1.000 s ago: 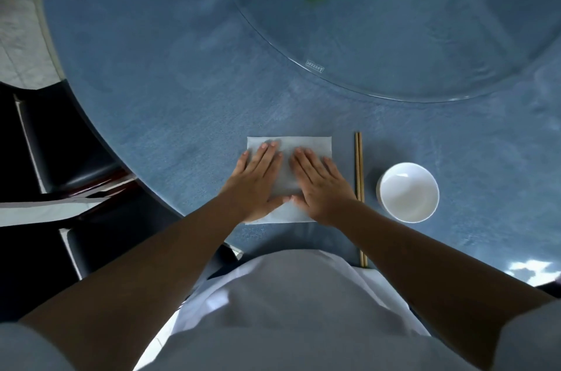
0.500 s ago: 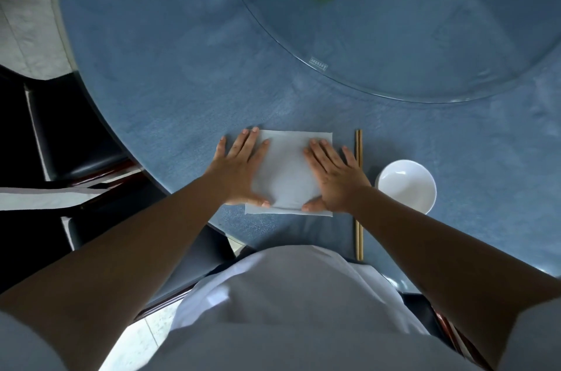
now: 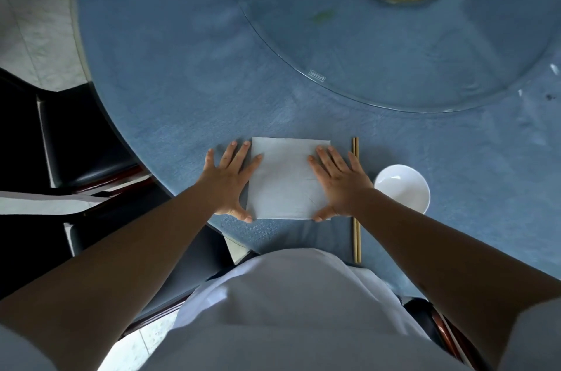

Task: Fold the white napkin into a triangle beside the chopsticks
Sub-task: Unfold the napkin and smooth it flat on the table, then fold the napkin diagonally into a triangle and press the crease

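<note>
I am looking down at the blue desk (image 3: 170, 73), and going from the left of the frame my left hand (image 3: 228, 185) is lying open and flat, fingers spread, with the forefinger and thumb resting on the left edge of the white napkin (image 3: 287, 179) and the other fingers on the cloth beside it. The napkin is lying as a flat square at lower centre, not yet folded. My right hand (image 3: 340, 185) is also lying open, palm down, covering the napkin's right edge, with its outer fingers reaching toward the chopsticks (image 3: 355, 203), which are running up and down just beside the napkin. Further right a white bowl (image 3: 402, 188) is sitting near them.

I am judging the risks from here: the thin sheet is likely sliding on the cloth when I lift one corner, so the diagonal may be landing off-corner and giving a skewed triangle. My right hand is sitting close enough that a sweep may be knocking the chopsticks askew or into the bowl.
</note>
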Demonstrator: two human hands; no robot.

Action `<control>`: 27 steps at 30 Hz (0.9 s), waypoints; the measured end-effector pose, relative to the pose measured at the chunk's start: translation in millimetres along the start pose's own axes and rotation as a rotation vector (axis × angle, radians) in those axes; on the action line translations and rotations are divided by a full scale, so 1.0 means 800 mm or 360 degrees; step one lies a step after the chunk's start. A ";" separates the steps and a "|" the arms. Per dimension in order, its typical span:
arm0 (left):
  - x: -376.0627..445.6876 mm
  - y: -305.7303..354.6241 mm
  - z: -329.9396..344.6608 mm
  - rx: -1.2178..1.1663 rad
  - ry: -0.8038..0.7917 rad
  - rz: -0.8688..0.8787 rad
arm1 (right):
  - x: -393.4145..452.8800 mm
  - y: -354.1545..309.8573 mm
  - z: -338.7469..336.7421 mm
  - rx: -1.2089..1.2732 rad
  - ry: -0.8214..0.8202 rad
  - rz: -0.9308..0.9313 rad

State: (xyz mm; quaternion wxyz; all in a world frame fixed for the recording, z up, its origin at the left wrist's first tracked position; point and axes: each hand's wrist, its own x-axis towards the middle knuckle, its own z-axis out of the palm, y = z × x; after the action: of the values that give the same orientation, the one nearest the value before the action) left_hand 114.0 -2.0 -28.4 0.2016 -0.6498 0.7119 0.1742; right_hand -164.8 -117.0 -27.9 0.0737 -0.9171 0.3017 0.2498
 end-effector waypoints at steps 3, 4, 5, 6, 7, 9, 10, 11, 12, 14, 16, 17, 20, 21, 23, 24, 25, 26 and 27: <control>-0.014 0.002 0.003 -0.0041 -0.0052 -0.0069 | -0.006 -0.002 -0.002 -0.0034 -0.0012 0.0016; -0.019 0.005 0.005 -0.0108 -0.0065 -0.0120 | -0.010 -0.003 -0.003 -0.0032 -0.0014 0.0022; -0.025 0.010 0.007 -0.0193 -0.0066 -0.0191 | -0.014 -0.004 -0.002 -0.0023 -0.0010 0.0030; -0.030 0.016 0.009 -0.0284 -0.0044 -0.0273 | -0.019 -0.007 -0.001 -0.0007 0.0002 0.0036; -0.037 0.023 0.011 -0.0377 0.0007 -0.0352 | -0.025 -0.011 0.002 0.0012 0.0022 0.0034; -0.050 0.040 0.015 -0.0491 0.0172 -0.0455 | -0.038 -0.020 0.007 0.0046 0.0097 0.0007; -0.056 0.048 0.016 -0.0483 0.0259 -0.0478 | -0.045 -0.024 0.009 0.0071 0.0156 -0.0016; -0.061 0.055 0.016 -0.0462 0.0329 -0.0496 | -0.052 -0.029 0.011 0.0119 0.0226 -0.0048; -0.066 0.060 0.017 -0.0455 0.0375 -0.0513 | -0.058 -0.033 0.013 0.0189 0.0310 -0.0090; -0.071 0.069 0.017 -0.0601 0.0393 -0.0568 | -0.069 -0.041 0.020 0.0302 0.0491 -0.0166; -0.073 0.077 0.013 -0.1016 0.0324 -0.0700 | -0.077 -0.049 0.026 0.0326 0.0514 -0.0189; -0.071 0.080 0.010 -0.1274 0.0282 -0.0791 | -0.079 -0.052 0.027 0.0338 0.0485 -0.0169; -0.060 0.085 -0.003 -0.1761 0.0192 -0.1048 | -0.082 -0.058 0.026 0.0429 0.0386 -0.0047; -0.057 0.085 -0.008 -0.1784 0.0171 -0.1075 | -0.083 -0.060 0.026 0.0441 0.0364 -0.0017; -0.051 0.086 -0.015 -0.1837 0.0163 -0.1096 | -0.083 -0.063 0.025 0.0441 0.0337 0.0018; -0.048 0.086 -0.017 -0.1891 0.0152 -0.1091 | -0.083 -0.063 0.026 0.0438 0.0326 0.0029; -0.045 0.087 -0.018 -0.1964 0.0126 -0.1085 | -0.083 -0.063 0.026 0.0435 0.0320 0.0034; -0.043 0.087 -0.018 -0.2045 0.0089 -0.1081 | -0.083 -0.063 0.026 0.0434 0.0317 0.0035; -0.041 0.088 -0.019 -0.2119 0.0050 -0.1071 | -0.083 -0.062 0.026 0.0434 0.0314 0.0034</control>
State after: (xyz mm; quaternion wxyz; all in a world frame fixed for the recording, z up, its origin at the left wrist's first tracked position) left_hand 45.4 25.0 0.1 -0.2023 -0.8197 0.2213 0.4881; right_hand -190.0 -36.9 -13.7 0.1647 -0.9155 0.3482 0.1160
